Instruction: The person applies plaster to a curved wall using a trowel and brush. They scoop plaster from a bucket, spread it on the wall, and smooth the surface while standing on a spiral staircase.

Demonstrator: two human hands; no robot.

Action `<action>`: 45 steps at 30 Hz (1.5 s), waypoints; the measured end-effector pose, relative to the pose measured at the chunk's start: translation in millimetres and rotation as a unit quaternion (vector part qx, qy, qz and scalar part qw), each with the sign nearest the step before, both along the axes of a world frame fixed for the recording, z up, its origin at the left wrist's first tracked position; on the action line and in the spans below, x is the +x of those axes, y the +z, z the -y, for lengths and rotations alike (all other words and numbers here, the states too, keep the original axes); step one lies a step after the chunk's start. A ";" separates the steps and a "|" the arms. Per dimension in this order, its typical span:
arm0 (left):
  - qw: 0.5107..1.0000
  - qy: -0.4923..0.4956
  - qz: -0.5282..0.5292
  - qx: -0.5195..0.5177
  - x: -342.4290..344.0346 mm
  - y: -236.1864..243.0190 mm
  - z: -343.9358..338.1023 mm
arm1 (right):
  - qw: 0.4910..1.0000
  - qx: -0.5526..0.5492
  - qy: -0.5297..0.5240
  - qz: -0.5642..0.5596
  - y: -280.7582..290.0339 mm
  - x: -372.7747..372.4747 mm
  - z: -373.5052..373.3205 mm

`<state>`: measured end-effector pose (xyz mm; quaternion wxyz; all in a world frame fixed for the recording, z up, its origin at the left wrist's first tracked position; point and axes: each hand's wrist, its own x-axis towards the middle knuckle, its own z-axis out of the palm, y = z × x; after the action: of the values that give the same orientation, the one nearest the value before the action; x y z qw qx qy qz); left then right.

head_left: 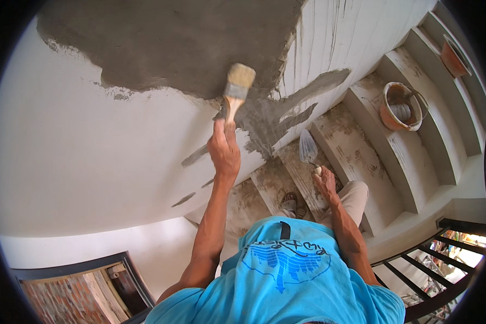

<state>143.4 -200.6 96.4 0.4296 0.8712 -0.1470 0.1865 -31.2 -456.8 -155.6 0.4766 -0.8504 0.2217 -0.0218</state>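
Note:
My left hand [224,148] is closed on the wooden handle of a wide paintbrush [236,86], its pale bristles raised over a patch of dark grey plaster [167,38] on the white wall [75,151]. Lower to the right, over the steps, my right hand [325,183] grips a metal trowel [309,148] by its handle, blade pointing up. Thinner grey smears run down the wall beside the brush toward the stairs.
Dirty concrete steps [362,167] climb to the right, holding an orange bucket [389,110] with something grey inside and another orange container [452,59] higher up. A black railing [424,254] curves at lower right. A dark-framed opening [73,294] is at lower left. My sandalled foot [289,202] rests on a step.

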 end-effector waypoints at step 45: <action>0.993 0.069 -0.034 -0.092 -7.3 -25.4 -38.4 | 0.999 -0.001 0.032 -0.019 -15.3 -3.9 4.9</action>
<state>136.1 -162.2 71.0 0.4984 0.8421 -0.0538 0.1990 -35.2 -461.7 -170.9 0.4719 -0.8578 0.2034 0.0090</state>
